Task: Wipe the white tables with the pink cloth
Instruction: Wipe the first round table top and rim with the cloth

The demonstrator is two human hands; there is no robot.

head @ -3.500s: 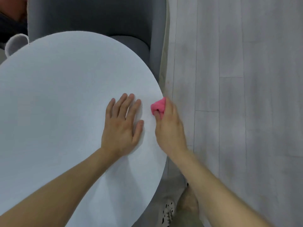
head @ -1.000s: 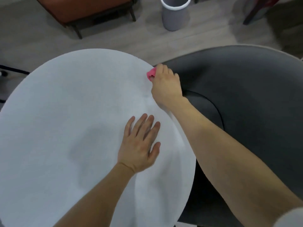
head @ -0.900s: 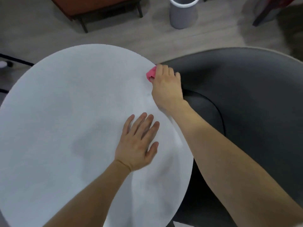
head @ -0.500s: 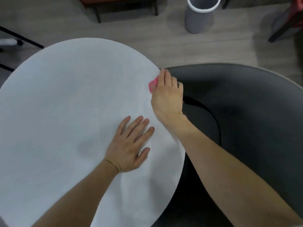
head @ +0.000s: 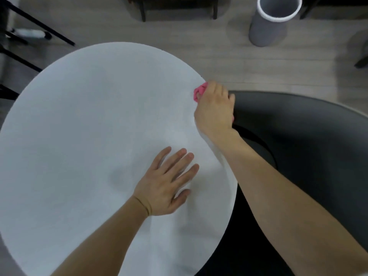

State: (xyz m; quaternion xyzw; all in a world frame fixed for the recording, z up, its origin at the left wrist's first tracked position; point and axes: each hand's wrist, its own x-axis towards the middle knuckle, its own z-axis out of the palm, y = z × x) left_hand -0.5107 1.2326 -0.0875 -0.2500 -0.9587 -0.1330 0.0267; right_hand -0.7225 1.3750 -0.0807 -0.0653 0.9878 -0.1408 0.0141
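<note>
Your right hand (head: 214,108), fingers clamped on the bunched pink cloth (head: 200,92), has crept further round the white counter's (head: 89,126) far right rim while your left hand (head: 165,186) stays flat, fingers spread, so the edge wipe advances.

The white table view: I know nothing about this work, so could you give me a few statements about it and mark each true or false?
1. The right hand grips the pink cloth at the rim of the white table. True.
2. The left hand lies flat on the tabletop with its fingers spread. True.
3. The pink cloth lies in the middle of the table. False: it is at the far right rim, mostly covered by the right hand.
4. A grey bin is on the floor beyond the table. True.
5. The grey bin lies tipped on its side. False: it stands upright with its open end up.
</note>
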